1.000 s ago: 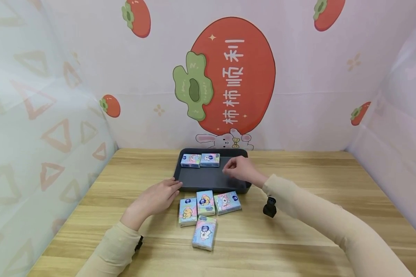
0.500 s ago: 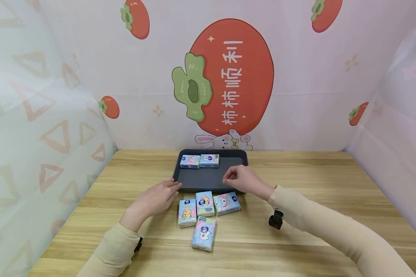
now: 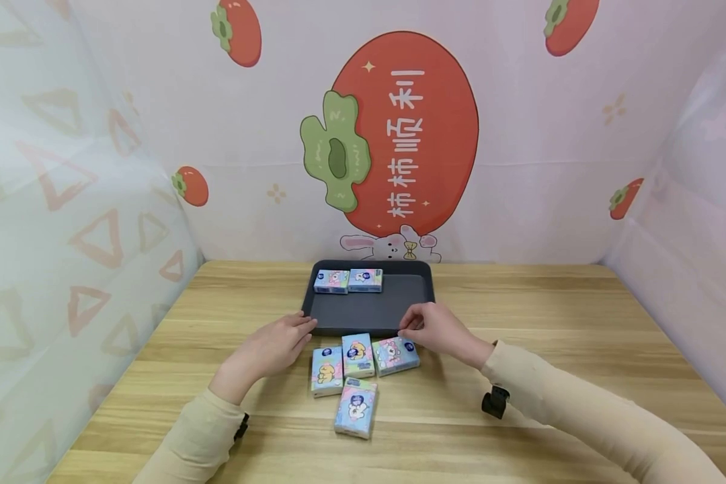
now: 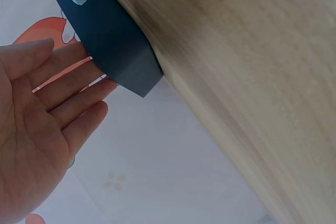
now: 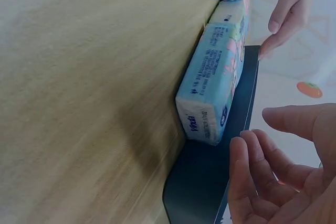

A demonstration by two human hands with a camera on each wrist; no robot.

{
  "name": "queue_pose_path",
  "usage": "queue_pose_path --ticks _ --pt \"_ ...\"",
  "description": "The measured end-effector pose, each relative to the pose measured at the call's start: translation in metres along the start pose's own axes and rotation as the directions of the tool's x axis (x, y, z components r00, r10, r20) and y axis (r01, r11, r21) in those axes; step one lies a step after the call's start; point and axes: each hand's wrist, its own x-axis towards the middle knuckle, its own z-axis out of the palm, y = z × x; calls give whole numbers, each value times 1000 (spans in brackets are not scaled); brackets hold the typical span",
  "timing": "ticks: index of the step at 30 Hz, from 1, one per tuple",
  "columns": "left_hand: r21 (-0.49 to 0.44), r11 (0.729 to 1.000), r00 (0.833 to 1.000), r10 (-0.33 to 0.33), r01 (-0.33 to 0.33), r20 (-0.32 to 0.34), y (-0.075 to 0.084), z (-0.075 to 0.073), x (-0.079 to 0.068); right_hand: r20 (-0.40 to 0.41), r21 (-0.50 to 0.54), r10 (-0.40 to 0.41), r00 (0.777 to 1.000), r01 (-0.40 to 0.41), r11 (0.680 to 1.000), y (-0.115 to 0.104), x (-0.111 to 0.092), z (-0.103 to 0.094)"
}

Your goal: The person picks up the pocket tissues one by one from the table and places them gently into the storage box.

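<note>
My left hand [image 3: 277,344] rests its straight fingertips on the near left corner of the dark grey tray [image 3: 363,310]; the left wrist view shows the palm and extended fingers [image 4: 71,80] at the tray wall. My right hand [image 3: 438,329] hovers by the tray's near right edge, thumb and fingers apart with nothing between them in the right wrist view. Just below it lies a blue tissue pack [image 3: 396,355], tilted on the table, its end marked Vinda [image 5: 197,121]. Beside that pack lie a second pack [image 3: 357,355] and a third pack [image 3: 327,371].
Another tissue pack [image 3: 355,408] lies nearer on the wooden table [image 3: 520,430]. Inside the tray, a left pack [image 3: 331,281] and a right pack [image 3: 366,280] sit side by side along the far wall. A printed cloth backdrop [image 3: 520,134] rises behind the table.
My right hand has drawn back from inside the tray toward its near right edge, over the tilted tissue pack. My left hand and the packs have stayed put.
</note>
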Motion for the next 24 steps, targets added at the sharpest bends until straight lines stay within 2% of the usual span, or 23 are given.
queue_pose_path --ticks 15,24 --pt "10 1000 1000 2 -2 -1 0 -1 -1 -64 -102 -47 997 40 994 9 -18 3" --pt "2 1000 1000 -6 6 9 0 -2 -1 -89 -169 -26 996 10 986 12 -24 11"
